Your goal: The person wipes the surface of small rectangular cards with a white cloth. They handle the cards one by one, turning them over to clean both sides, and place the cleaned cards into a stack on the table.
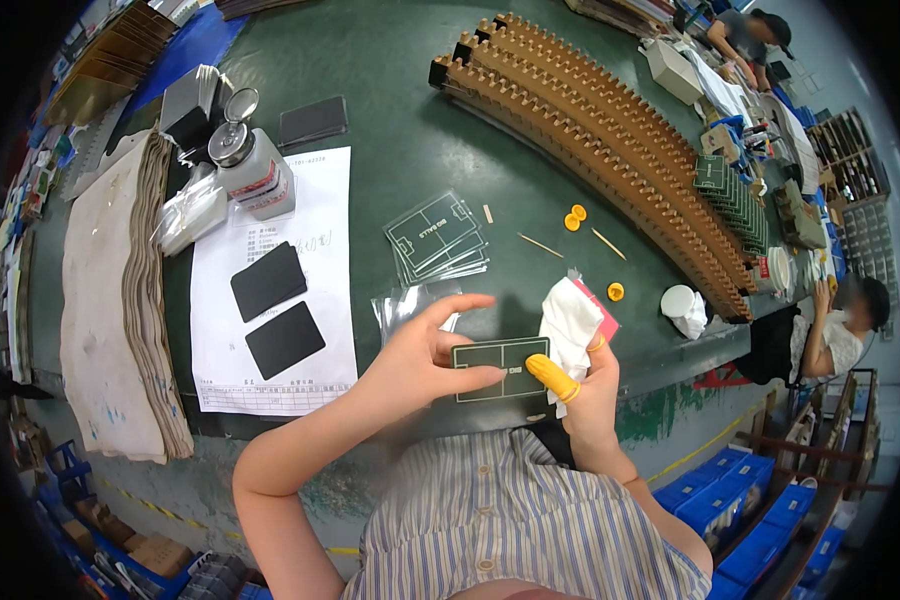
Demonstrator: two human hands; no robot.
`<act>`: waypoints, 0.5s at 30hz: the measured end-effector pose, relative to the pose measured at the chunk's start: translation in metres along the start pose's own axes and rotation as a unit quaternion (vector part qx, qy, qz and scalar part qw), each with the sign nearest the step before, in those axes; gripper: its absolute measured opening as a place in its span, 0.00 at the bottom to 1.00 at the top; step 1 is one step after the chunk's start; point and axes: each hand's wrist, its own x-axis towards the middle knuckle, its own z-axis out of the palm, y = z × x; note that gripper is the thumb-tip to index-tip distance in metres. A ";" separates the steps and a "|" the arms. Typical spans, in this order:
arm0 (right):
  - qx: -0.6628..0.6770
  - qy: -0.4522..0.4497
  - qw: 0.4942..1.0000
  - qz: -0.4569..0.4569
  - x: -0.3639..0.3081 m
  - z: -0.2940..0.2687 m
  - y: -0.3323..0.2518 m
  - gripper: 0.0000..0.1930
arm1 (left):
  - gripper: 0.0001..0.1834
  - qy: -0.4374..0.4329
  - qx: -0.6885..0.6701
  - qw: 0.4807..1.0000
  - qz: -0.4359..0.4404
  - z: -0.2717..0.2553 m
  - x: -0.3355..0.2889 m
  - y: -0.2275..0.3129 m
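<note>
Both hands have the small dark green panel (500, 369) pinched between them, just above the near table edge (670, 372), right in front of the striped shirt. The left hand (420, 360) grips its left edge, thumb on the face and other fingers spread up off the surface, probably to avoid smudging it. The right hand (588, 385) clamps the right edge with a yellow finger cot (553, 375) on the thumb, and a white cloth (570, 325) is bunched in the same hand; can't tell exactly how it's tucked. A stack of clear-bagged panels (438, 238) sits well apart, further back, leaving open green table between. The paper sheet (270, 290) with two black cards (278, 310) lies to the left.
</note>
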 end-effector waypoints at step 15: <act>-0.478 -0.126 0.772 -0.399 0.023 -0.023 -0.034 0.18 | 0.36 -0.063 0.048 0.996 -0.042 0.005 -0.007 0.005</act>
